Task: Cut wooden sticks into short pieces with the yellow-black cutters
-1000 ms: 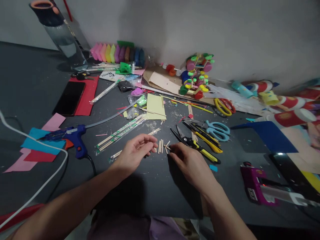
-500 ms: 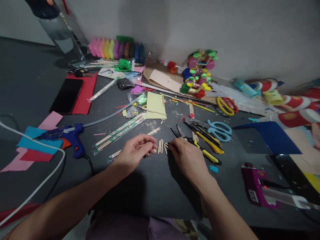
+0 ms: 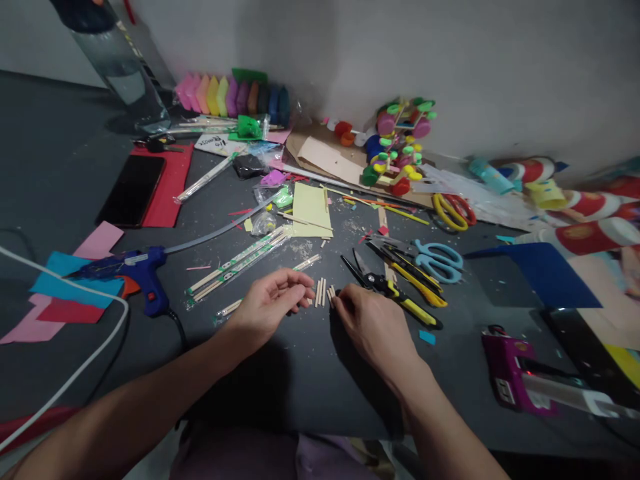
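Several short wooden sticks (image 3: 321,292) lie side by side on the dark table between my hands. My right hand (image 3: 373,317) is closed in a pinch at the right end of this row, its fingertips on a short stick (image 3: 331,293); the curled fingers partly hide the grip. To the left of the row rests my left hand (image 3: 277,300), fingers loosely bent and apart, holding nothing. Its fingertips are close to the leftmost sticks. Black-and-yellow pliers (image 3: 393,290) lie just beyond my right hand.
Light-blue scissors (image 3: 440,261) and a yellow cutter (image 3: 420,285) lie right of centre. On the left are a blue glue gun (image 3: 150,273) with a cable, a phone (image 3: 133,190) and wrapped chopsticks (image 3: 240,263). Small wheeled models (image 3: 400,147) stand at the back; a purple device (image 3: 515,373) sits at right.
My right hand has shifted slightly down, and the sticks at its fingertips now stand closer to the row. My left hand has stayed in place.
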Demonstrator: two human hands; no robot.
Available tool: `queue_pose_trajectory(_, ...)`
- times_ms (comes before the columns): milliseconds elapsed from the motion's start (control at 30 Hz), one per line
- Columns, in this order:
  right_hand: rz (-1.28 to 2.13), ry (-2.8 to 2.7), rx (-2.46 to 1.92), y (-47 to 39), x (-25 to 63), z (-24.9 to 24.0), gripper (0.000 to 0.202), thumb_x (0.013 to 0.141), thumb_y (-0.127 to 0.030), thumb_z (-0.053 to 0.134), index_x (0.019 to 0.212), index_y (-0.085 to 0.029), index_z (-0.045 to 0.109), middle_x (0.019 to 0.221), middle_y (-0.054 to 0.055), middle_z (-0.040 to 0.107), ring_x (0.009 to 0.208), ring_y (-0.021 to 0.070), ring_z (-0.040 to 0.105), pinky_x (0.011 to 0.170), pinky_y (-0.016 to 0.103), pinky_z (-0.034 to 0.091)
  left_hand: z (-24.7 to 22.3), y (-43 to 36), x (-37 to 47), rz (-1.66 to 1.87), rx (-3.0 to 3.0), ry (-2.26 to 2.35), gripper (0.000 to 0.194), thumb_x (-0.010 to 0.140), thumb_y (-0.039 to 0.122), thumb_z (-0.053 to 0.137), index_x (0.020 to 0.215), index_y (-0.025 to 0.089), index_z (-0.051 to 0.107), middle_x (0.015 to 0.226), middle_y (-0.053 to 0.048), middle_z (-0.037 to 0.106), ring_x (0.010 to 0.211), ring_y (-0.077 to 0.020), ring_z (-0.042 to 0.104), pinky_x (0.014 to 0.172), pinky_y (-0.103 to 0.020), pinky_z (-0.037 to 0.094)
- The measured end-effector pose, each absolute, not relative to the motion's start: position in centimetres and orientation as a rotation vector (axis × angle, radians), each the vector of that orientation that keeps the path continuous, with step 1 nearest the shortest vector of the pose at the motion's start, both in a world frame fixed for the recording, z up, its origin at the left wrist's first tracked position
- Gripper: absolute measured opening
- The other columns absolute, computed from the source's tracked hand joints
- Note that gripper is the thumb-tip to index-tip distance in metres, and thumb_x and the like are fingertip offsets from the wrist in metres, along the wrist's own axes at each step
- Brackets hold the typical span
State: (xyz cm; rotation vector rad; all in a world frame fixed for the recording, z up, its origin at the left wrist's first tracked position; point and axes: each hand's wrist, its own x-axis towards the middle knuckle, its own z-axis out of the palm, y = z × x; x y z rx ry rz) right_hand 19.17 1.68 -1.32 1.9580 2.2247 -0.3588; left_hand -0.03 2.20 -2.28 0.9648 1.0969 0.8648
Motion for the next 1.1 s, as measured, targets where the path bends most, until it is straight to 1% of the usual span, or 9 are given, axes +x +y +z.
queue_pose_trajectory(133, -0.413, 2.238, 1.967, 1.4, 19.2, -1.1, 0.026, 0.099, -0.031, 0.049, 0.079, -0.021, 0.062, 0.078, 0.006, 0.073, 0.071, 0.0199, 0.068, 0.061, 0.029, 0.031, -2.4, 2.0, -0.2, 0.833, 1.131, 1.155, 0.023, 0.093, 0.031, 0.05, 0.101, 0.014, 0.063, 0.09, -0.009, 0.071, 0.075, -0.0152, 0.064, 0.069, -0.028, 0.052)
queue_pose_trajectory(233, -0.473, 2.264, 1.972, 1.4, 19.5, -1.0, 0.015, 0.097, -0.031, 0.054, 0.091, -0.021, 0.064, 0.083, 0.004, 0.073, 0.071, 0.0187, 0.067, 0.061, 0.028, 0.034, -2.3, 1.9, -0.5, 0.789, 1.342, 1.233, 0.023, 0.093, 0.029, 0.053, 0.108, 0.015, 0.062, 0.093, -0.008, 0.069, 0.078, -0.0169, 0.063, 0.073, -0.031, 0.052)
queue_pose_trajectory(333, -0.524, 2.3, 1.962, 1.4, 19.9, -1.0, 0.018, 0.091, -0.028, 0.063, 0.107, -0.021, 0.063, 0.09, 0.004, 0.073, 0.07, 0.0177, 0.065, 0.061, 0.026, 0.036, -2.5, 1.8, -0.7, 0.698, 1.612, 1.315, 0.028, 0.087, 0.021, 0.062, 0.115, 0.018, 0.063, 0.103, -0.008, 0.067, 0.093, -0.0226, 0.062, 0.087, -0.039, 0.049)
queue_pose_trajectory(433, -0.555, 2.338, 1.947, 1.4, 20.1, -1.3, 0.025, 0.088, -0.024, 0.065, 0.113, -0.022, 0.062, 0.092, 0.004, 0.072, 0.071, 0.0175, 0.065, 0.061, 0.026, 0.038, -2.9, 1.8, -0.6, 0.552, 1.835, 1.371, 0.033, 0.086, 0.017, 0.064, 0.119, 0.02, 0.063, 0.116, -0.01, 0.065, 0.11, -0.0288, 0.058, 0.096, -0.044, 0.046)
queue_pose_trajectory(633, -0.558, 2.397, 1.93, 1.4, 20.1, -2.0, 0.015, 0.09, -0.024, 0.063, 0.105, -0.021, 0.065, 0.087, 0.004, 0.073, 0.072, 0.0192, 0.067, 0.062, 0.027, 0.038, -3.1, 2.1, -0.2, 0.28, 2.084, 1.425, 0.023, 0.092, 0.02, 0.061, 0.115, 0.019, 0.064, 0.112, -0.011, 0.065, 0.102, -0.0272, 0.062, 0.083, -0.037, 0.051)
queue_pose_trajectory(800, -0.516, 2.396, 1.944, 1.3, 19.9, -2.1, 0.009, 0.091, -0.027, 0.061, 0.098, -0.021, 0.065, 0.081, 0.004, 0.073, 0.074, 0.0206, 0.068, 0.061, 0.028, 0.036, -3.0, 2.5, 0.1, 0.2, 2.187, 1.402, 0.016, 0.095, 0.021, 0.056, 0.109, 0.021, 0.065, 0.11, -0.008, 0.065, 0.101, -0.0237, 0.062, 0.079, -0.032, 0.051)
queue_pose_trajectory(900, -0.505, 2.376, 1.949, 1.2, 19.9, -1.9, 0.01, 0.092, -0.03, 0.062, 0.097, -0.021, 0.064, 0.082, 0.004, 0.073, 0.07, 0.0198, 0.067, 0.06, 0.028, 0.035, -3.2, 2.4, 0.0, 0.198, 2.215, 1.381, 0.023, 0.096, 0.026, 0.057, 0.117, 0.02, 0.062, 0.116, -0.009, 0.065, 0.105, -0.0251, 0.062, 0.082, -0.034, 0.051)
queue_pose_trajectory(1033, -0.486, 2.357, 1.951, 1.1, 19.8, -1.8, 0.008, 0.092, -0.029, 0.062, 0.094, -0.022, 0.064, 0.08, 0.003, 0.074, 0.07, 0.02, 0.067, 0.06, 0.028, 0.034, -3.3, 2.3, 0.1, 0.202, 2.228, 1.397, 0.042, 0.092, 0.03, 0.064, 0.131, 0.019, 0.054, 0.124, -0.011, 0.063, 0.111, -0.0281, 0.061, 0.086, -0.037, 0.051)
queue_pose_trajectory(1100, -0.479, 2.355, 1.952, 1.1, 19.6, -1.9, 0.007, 0.092, -0.028, 0.062, 0.093, -0.022, 0.065, 0.079, 0.004, 0.074, 0.071, 0.0204, 0.068, 0.059, 0.028, 0.033, -3.2, 2.4, 0.2, 0.196, 2.23, 1.4, 0.042, 0.092, 0.029, 0.064, 0.131, 0.018, 0.055, 0.123, -0.012, 0.064, 0.11, -0.0287, 0.062, 0.086, -0.038, 0.051)
